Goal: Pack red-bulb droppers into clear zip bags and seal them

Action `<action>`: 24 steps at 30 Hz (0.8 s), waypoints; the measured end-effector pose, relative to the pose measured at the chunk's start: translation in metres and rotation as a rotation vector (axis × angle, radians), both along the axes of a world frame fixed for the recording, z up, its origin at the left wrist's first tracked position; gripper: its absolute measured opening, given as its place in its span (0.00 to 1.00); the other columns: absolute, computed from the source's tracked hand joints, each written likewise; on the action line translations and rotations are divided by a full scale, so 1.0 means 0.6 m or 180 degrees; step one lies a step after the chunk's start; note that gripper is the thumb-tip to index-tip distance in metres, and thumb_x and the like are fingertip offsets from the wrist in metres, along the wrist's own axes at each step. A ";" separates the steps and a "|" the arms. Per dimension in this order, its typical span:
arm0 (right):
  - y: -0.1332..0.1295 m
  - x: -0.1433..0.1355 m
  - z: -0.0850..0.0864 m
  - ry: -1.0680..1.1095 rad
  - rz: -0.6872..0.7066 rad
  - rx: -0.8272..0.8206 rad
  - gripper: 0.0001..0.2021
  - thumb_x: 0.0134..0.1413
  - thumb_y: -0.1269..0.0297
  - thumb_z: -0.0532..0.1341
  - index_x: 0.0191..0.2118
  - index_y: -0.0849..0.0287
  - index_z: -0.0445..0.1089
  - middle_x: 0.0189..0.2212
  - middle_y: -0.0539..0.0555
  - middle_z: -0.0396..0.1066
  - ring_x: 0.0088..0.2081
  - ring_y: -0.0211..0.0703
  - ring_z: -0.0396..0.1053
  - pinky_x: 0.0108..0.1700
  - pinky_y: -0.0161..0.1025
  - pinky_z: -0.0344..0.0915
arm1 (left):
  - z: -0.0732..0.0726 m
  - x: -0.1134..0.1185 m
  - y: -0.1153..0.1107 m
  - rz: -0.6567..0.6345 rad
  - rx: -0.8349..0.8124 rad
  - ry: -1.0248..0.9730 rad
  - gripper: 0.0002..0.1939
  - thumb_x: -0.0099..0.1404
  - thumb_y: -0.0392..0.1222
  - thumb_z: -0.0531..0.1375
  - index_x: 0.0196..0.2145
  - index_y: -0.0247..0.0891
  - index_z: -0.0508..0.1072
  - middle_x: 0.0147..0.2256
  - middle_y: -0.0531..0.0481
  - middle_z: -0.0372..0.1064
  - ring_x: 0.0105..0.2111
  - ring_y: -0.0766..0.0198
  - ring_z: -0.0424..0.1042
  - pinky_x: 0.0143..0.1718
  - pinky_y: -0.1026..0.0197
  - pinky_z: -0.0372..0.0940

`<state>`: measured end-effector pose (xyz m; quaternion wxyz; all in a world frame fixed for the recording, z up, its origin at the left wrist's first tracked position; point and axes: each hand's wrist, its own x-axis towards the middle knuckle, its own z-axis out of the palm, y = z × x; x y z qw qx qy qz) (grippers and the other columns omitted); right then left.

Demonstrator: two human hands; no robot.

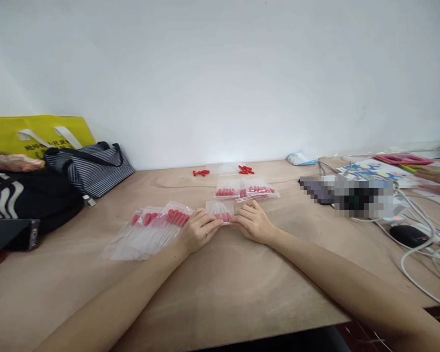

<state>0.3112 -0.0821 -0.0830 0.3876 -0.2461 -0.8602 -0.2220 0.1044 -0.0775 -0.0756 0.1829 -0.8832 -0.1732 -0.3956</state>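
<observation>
Between my two hands lies a small clear plastic bag (215,207) with several red capsule-shaped pieces (223,216) inside. My left hand (201,229) pinches its near left corner, and my right hand (254,222) pinches the near right corner. To the left, a fanned pile of clear bags (146,239) holds more red pieces along its upper edge. Just beyond my hands sit filled bags (225,188) at left and more filled bags (258,188) at right. Farther back are loose red pieces (201,172) and a second small heap of red pieces (246,170).
On the left stand a yellow bag (40,132), a striped bag (99,171), a black bag (55,200) and a phone (12,234). At right lie a mouse (408,235), white cables (423,274) and papers (374,171). Another person's hand (438,178) shows at the right edge.
</observation>
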 end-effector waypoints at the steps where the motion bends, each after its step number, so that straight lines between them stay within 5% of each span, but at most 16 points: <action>1: 0.001 0.001 0.000 0.0001 0.0016 -0.0023 0.08 0.55 0.69 0.53 0.29 0.60 0.67 0.23 0.50 0.66 0.29 0.36 0.57 0.36 0.37 0.50 | 0.000 0.000 0.000 -0.0021 -0.0023 -0.0018 0.05 0.59 0.32 0.56 0.34 0.37 0.69 0.24 0.53 0.66 0.26 0.68 0.63 0.31 0.62 0.59; 24: -0.008 -0.003 0.001 0.0009 -0.0064 -0.0484 0.08 0.54 0.67 0.51 0.26 0.61 0.63 0.22 0.50 0.65 0.29 0.37 0.58 0.37 0.39 0.48 | 0.007 -0.003 -0.001 -0.0025 0.0170 0.0204 0.03 0.60 0.35 0.56 0.32 0.37 0.69 0.25 0.52 0.68 0.27 0.68 0.66 0.32 0.62 0.61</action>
